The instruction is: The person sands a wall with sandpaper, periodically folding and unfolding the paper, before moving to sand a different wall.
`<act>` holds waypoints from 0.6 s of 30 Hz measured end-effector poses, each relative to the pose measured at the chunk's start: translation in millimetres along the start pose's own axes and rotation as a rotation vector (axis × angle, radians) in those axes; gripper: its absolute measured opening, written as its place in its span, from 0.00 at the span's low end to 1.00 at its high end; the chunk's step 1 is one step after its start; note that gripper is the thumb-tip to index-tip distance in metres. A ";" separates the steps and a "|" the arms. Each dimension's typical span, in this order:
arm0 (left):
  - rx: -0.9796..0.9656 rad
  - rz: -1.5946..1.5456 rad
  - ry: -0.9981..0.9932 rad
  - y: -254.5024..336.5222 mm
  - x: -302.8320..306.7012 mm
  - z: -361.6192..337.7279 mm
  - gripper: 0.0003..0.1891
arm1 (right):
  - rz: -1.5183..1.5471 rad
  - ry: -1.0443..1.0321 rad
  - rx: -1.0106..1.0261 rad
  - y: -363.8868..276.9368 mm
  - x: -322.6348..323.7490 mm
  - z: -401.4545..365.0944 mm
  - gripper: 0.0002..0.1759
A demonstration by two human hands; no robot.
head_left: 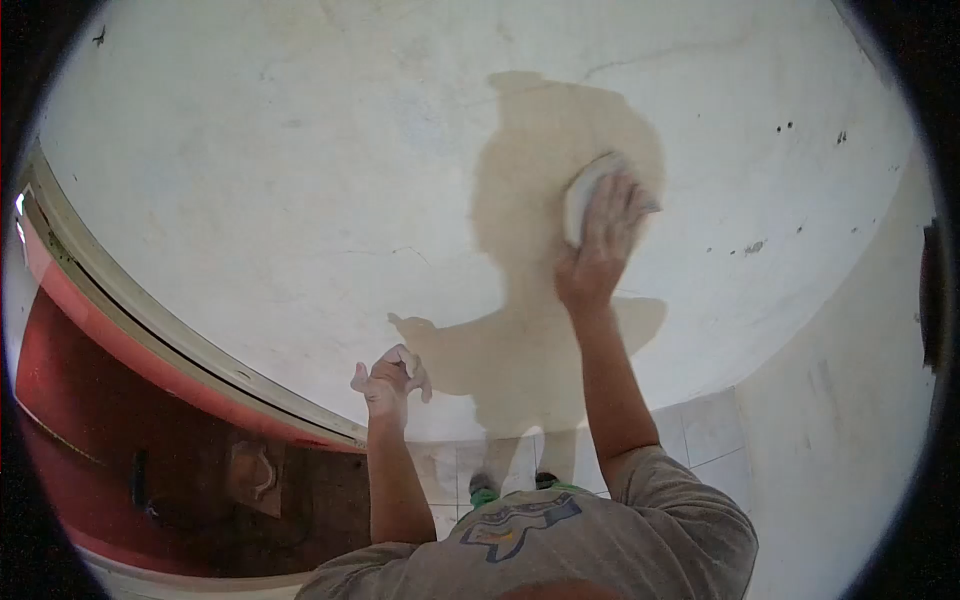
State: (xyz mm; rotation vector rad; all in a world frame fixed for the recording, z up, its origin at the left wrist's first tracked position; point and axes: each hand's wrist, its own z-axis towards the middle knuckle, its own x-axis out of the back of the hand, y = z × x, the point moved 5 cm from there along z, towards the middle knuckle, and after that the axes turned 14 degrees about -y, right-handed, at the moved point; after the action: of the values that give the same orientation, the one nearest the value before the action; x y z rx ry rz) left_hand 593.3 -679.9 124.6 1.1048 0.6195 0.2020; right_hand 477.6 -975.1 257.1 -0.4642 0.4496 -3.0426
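Against the pale wall (pixel 300 180), my right hand (pixel 608 225) presses a whitish pad or cloth (pixel 582 195) flat under its fingers. The pad's rounded left edge shows beside the hand, and a corner sticks out at the right. My left hand (pixel 392 378) is raised lower down and to the left, in front of the wall, with fingers bent and apart. A small pale spot shows near its fingers; whether it is an object or dust I cannot tell. My shadow falls on the wall around my right hand.
Dark marks and small holes (pixel 754 247) dot the wall at the right. A door frame (pixel 160 325) curves along the left, beside a red surface (pixel 70 370) and a dark brown area. Floor tiles (pixel 715 430) lie below the wall, near my feet. A dark object (pixel 932 300) is at the right edge.
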 end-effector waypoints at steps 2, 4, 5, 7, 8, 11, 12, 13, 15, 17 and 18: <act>0.043 0.045 0.038 4.8 4.6 8.4 0.37 | -0.054 0.089 0.008 3.0 16.3 26.7 0.33; 0.044 0.013 0.086 4.7 9.4 17.4 0.34 | -0.026 0.036 0.095 -8.8 12.4 43.5 0.35; 0.049 -0.001 0.109 4.7 11.2 21.3 0.33 | -0.013 0.008 0.134 -18.1 9.3 47.0 0.36; 0.118 0.101 0.089 5.3 9.6 31.1 0.29 | 0.104 -0.138 0.192 -52.3 -11.8 40.7 0.36; 0.154 0.156 0.076 6.3 8.3 34.7 0.27 | 0.162 -0.209 0.215 -68.9 -22.5 33.1 0.37; 0.205 0.132 0.016 21.4 -2.3 37.9 0.17 | 0.162 -0.352 0.230 -100.2 -43.6 -1.4 0.36; 0.209 0.140 0.047 21.8 1.4 38.2 0.15 | 0.119 -0.304 0.203 -94.4 -48.5 -12.4 0.35; 0.212 0.148 0.077 22.6 5.0 37.9 0.13 | 0.074 -0.255 0.175 -82.0 -54.2 -24.0 0.34; 0.232 0.125 0.118 25.0 14.5 34.9 0.10 | 0.008 -0.136 0.125 -65.9 -51.4 -32.2 0.32; 0.257 0.063 0.141 23.4 25.0 32.6 0.07 | -0.037 0.007 0.092 -53.9 -41.1 -25.7 0.30; 0.245 0.025 0.088 20.6 28.4 31.1 0.07 | -0.046 0.058 0.060 -51.4 -34.1 -12.6 0.29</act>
State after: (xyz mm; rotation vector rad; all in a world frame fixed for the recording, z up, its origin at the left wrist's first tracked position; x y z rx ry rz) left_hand 636.9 -681.8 141.8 1.3460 0.7234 0.2003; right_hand 507.0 -919.9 250.6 -0.3890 0.3533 -3.1107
